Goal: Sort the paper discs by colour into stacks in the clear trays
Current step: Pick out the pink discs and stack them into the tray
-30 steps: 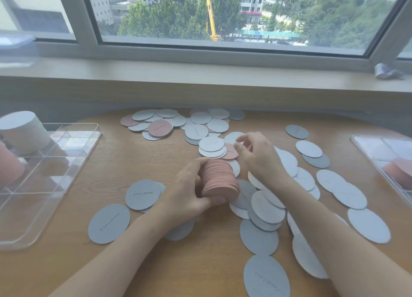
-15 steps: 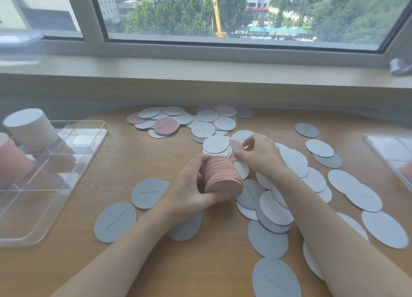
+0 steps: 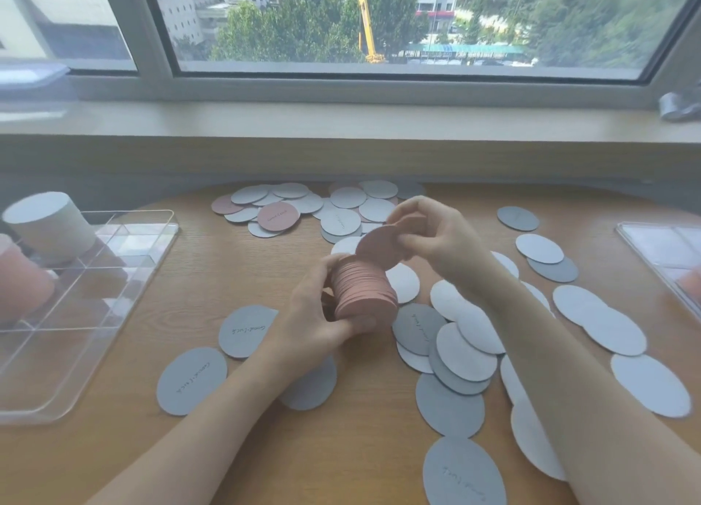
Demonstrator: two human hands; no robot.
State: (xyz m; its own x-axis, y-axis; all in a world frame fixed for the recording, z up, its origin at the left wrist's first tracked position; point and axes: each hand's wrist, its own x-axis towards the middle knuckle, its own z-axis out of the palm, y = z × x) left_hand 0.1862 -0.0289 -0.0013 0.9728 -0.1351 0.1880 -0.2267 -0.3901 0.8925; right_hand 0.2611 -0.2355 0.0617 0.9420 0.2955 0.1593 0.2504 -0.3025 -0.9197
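Note:
My left hand (image 3: 316, 317) grips a thick stack of pink discs (image 3: 364, 294) tilted on its side just above the table centre. My right hand (image 3: 436, 235) pinches a single pink disc (image 3: 381, 246) right above the stack's far end. Grey and white discs (image 3: 464, 347) lie scattered over the wooden table (image 3: 189, 277), with another pink disc (image 3: 278, 215) in the far pile. A clear tray (image 3: 91, 303) on the left holds a white stack (image 3: 49, 224) and a pink stack (image 3: 22, 284). A second clear tray (image 3: 660, 250) sits at the right edge.
A window sill (image 3: 341, 121) runs behind the table, with a small grey object (image 3: 679, 104) at its right end. Grey discs (image 3: 246, 330) lie near my left forearm. Bare wood shows between the left tray and the discs.
My right hand has lifted a pink disc from the table pile and brought it over the stack held in my left hand. The view has shifted slightly.

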